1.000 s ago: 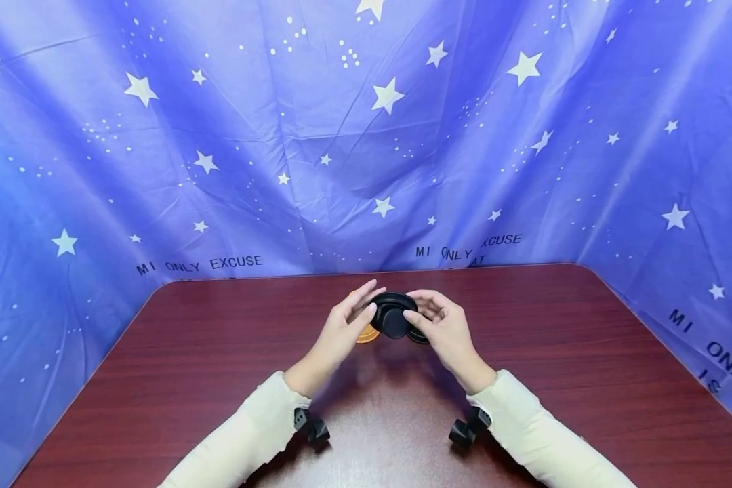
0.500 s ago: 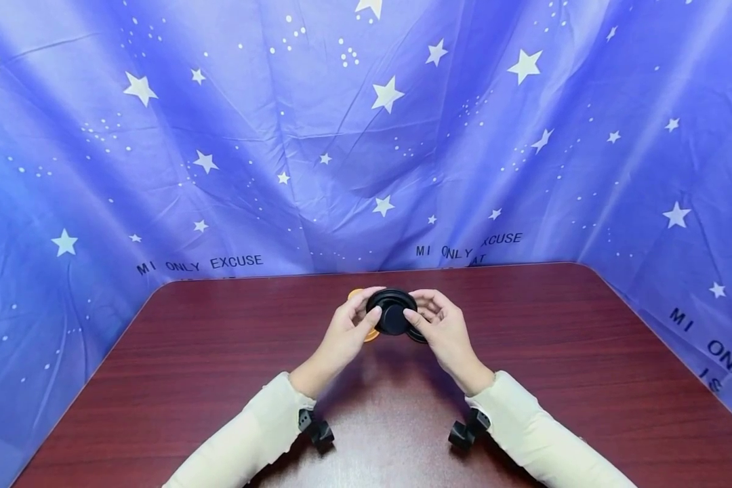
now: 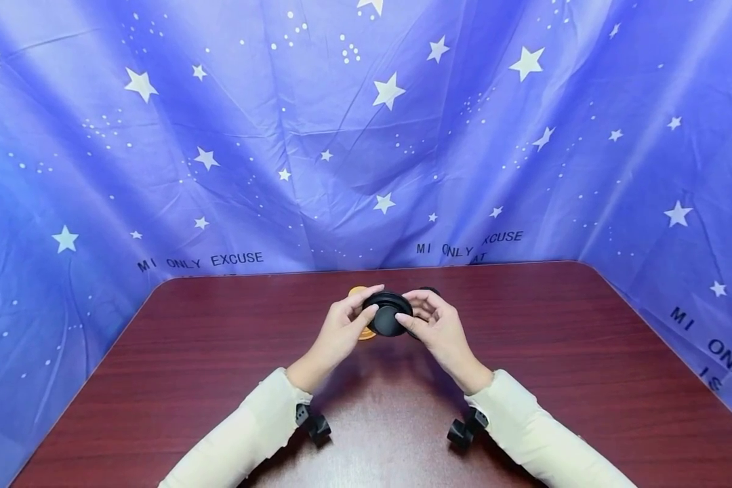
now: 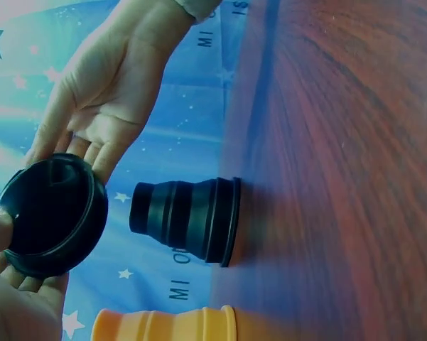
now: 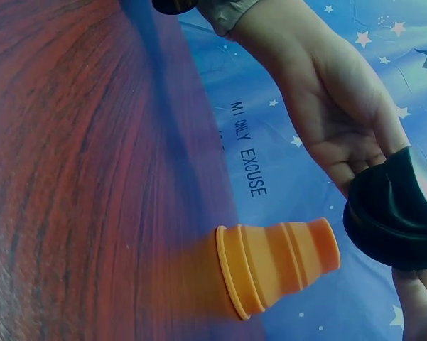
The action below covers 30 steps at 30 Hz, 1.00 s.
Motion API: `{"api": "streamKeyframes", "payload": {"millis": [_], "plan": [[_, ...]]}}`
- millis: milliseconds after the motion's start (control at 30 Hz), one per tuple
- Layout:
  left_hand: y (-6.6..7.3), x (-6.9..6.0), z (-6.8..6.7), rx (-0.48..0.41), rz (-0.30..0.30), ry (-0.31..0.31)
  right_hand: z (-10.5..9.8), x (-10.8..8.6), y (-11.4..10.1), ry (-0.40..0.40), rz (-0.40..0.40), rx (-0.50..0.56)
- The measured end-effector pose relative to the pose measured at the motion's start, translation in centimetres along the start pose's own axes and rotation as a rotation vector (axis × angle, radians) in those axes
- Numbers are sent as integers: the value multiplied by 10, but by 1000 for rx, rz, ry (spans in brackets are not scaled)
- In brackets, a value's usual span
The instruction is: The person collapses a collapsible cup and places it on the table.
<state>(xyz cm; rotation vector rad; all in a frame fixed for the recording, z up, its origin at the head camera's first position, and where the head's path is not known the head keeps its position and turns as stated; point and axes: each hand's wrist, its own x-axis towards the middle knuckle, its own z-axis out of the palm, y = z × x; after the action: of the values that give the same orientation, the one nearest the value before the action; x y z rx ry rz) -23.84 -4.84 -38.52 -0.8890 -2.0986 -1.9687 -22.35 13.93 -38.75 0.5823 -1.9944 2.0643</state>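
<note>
Between the two hands, a round black piece with a wide rim (image 3: 388, 321) is held off the table. The left hand (image 3: 332, 339) grips its left side, thumb on the near face and fingers at the far rim. On the other side the right hand (image 3: 448, 339) pinches it with thumb and fingers. In the left wrist view a stepped black cup (image 4: 188, 220) stands wide end down behind the held piece. A similar orange cup (image 5: 280, 263) stands on the table in the right wrist view, partly hidden behind the left hand in the head view.
The dark red wooden table (image 3: 378, 413) extends around the hands. A blue-purple curtain with white stars (image 3: 341, 135) hangs behind and beside it. Black devices (image 3: 314, 423) are strapped at both wrists.
The left fingers, raised a second ago, now lie round the black piece's rim. The piece has shifted slightly left with both hands, and the black cup's edge now shows above the right hand.
</note>
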Motion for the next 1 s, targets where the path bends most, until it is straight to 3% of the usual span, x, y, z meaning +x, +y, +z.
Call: {"api": "streamKeyframes", "payload": {"millis": [233, 333, 467, 600, 833, 1000], "plan": [[5, -1, -3, 99, -39, -113, -2, 1, -3, -54, -12, -27], [10, -2, -1, 134, -58, -120, -2, -1, -4, -64, -7, -34], [29, -5, 2, 182, -62, -120, -1, -2, -4, -85, -9, -47], [40, -6, 3, 208, -37, -121, 0, -2, -3, -96, -9, -94], [12, -4, 3, 130, -76, -104, -1, -2, -5, -78, -9, -143], [10, -5, 2, 21, -64, -90, 0, -3, -5, -63, -24, -105]]}}
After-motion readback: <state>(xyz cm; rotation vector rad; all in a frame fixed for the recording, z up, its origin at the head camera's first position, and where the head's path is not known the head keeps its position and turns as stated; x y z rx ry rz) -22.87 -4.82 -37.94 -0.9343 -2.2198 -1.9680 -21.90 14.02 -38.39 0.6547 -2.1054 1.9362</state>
